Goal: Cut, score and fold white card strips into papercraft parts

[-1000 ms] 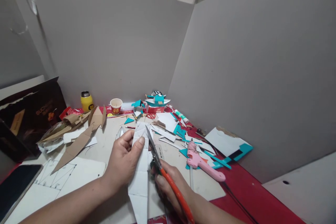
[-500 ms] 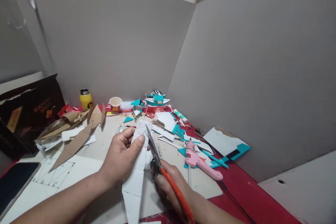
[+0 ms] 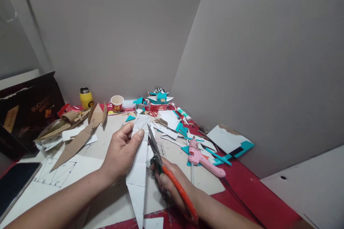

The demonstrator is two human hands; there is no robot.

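My left hand [image 3: 122,148] pinches a long, folded white cardboard piece [image 3: 136,174], thumb on its face and fingers behind. The piece is held tilted above the table, with drawn lines near its upper end and a point at its lower end. My right hand [image 3: 174,182] grips orange-handled scissors [image 3: 180,188]. Their blades lie slightly parted along the right edge of the cardboard's upper part; whether they touch it I cannot tell. Beyond the hands are white and teal paper scraps [image 3: 182,128].
A pink glue gun [image 3: 205,160] lies to the right, its cord trailing forward. Brown cardboard shapes [image 3: 75,143], a phone [image 3: 16,186] and a dark box [image 3: 29,114] are on the left. A paper cup [image 3: 117,103], yellow bottle [image 3: 86,98] and teal model boat [image 3: 160,98] stand along the back.
The view has tipped down and shifted slightly. The cardboard and scissors stay together in much the same pose, and the cardboard's lower point now shows more fully.
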